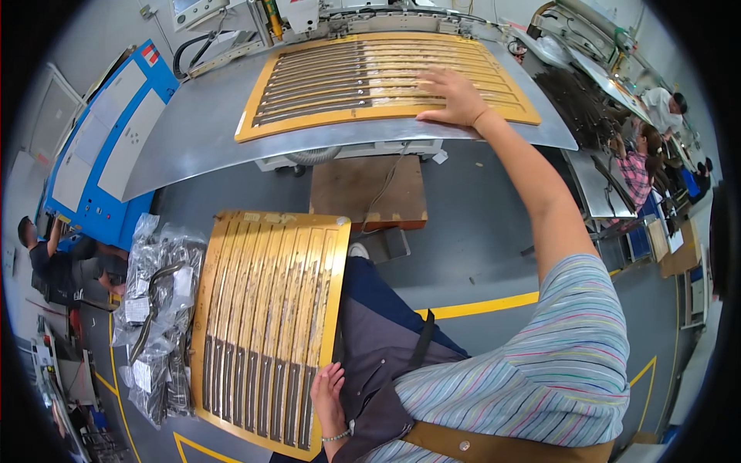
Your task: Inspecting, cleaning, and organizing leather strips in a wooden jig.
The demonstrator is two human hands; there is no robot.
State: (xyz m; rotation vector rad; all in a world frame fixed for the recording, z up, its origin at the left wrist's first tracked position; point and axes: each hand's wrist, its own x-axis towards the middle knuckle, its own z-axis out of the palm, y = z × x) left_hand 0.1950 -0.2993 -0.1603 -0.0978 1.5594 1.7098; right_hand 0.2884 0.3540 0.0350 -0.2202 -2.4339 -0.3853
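Note:
On the metal table ahead lies a yellow slotted board (332, 123) with dark strips (309, 82) in the left part of its grooves. My right hand (454, 96) is stretched out over the right part of that board, fingers apart, palm down. Beside my lap stands a second slotted board (266, 262), tilted. Dark strips (258, 393) fill the lower ends of its grooves, while the upper grooves show bare. My left hand (329, 390) is at this board's right edge, its fingers curled against the edge near the strips.
Clear plastic bags of dark strips (158, 324) are left of the near board. A blue machine cabinet (108, 147) stands at the left, a machine (301, 15) behind the table. A wooden box (370, 189) is under the table. Other people work at both far sides.

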